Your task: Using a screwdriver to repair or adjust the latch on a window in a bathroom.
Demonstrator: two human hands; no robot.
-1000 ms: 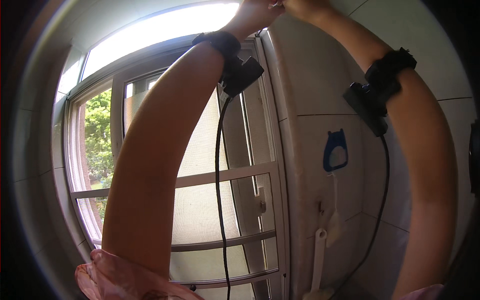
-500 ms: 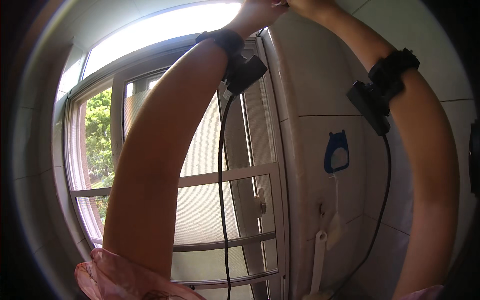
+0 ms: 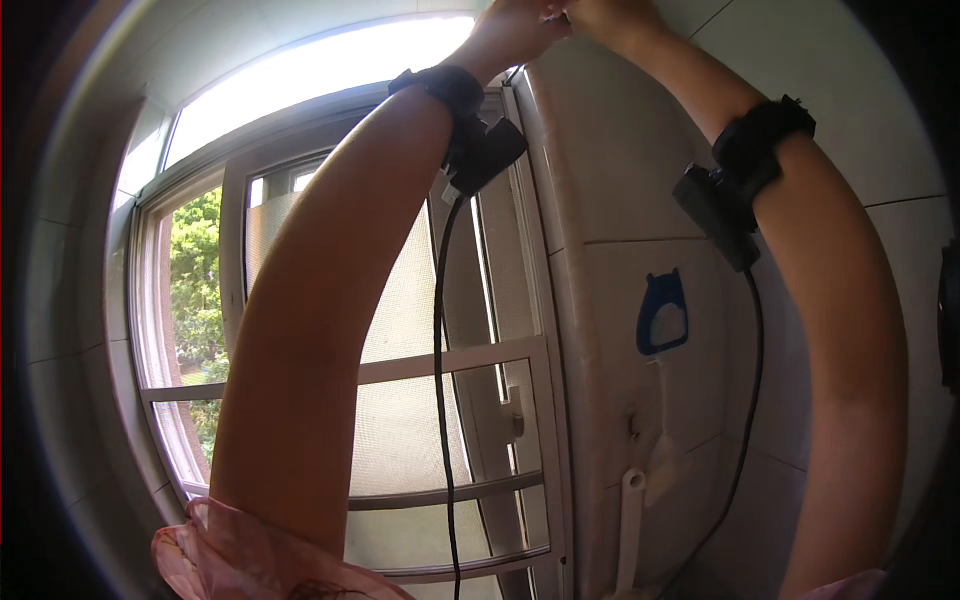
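Note:
Both arms reach up to the top edge of the view, where the hands meet beside the upper corner of the window frame. My left hand has its fingers closed, with a small dark thing showing at the fingertips. From the other side my right hand closes against the same spot, its fingers partly cut off by the edge. What the dark thing is cannot be made out. Each wrist wears a black strap with a boxy black device, and a black cable hangs from the left one.
A sliding window with screens and metal bars fills the left, trees outside. On the tiled wall to the right are a blue bear-shaped hanger, a small hook and a white handle with a hole.
The hands stay together at the top. The right forearm and the wall items have shifted slightly left in view, and the wall items sit a little lower.

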